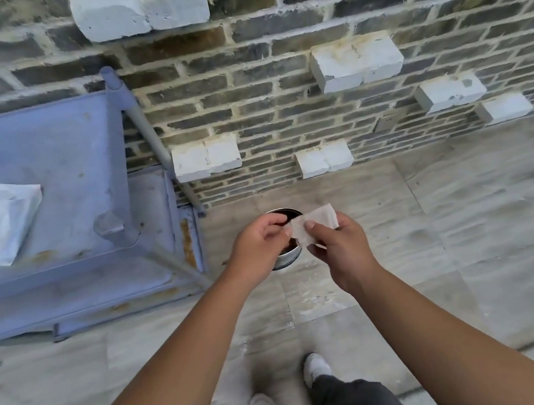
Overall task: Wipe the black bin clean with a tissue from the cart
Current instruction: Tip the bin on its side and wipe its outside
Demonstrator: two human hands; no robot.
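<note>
A small round bin [288, 257] with a dark inside and a shiny metal wall stands on the floor by the brick wall, mostly hidden behind my hands. My right hand [338, 247] pinches a folded white tissue [317, 222] right above the bin. My left hand [258, 248] touches the tissue's left edge with its fingertips. A white tissue pack [2, 224] lies on the top shelf of the blue cart [82, 133] to the left.
The rusty blue cart has a lower shelf [65, 298] and stands against the grey brick wall [272, 62], which has white blocks sticking out. Pale stone floor tiles [469, 224] spread to the right. My feet [314, 368] are below the bin.
</note>
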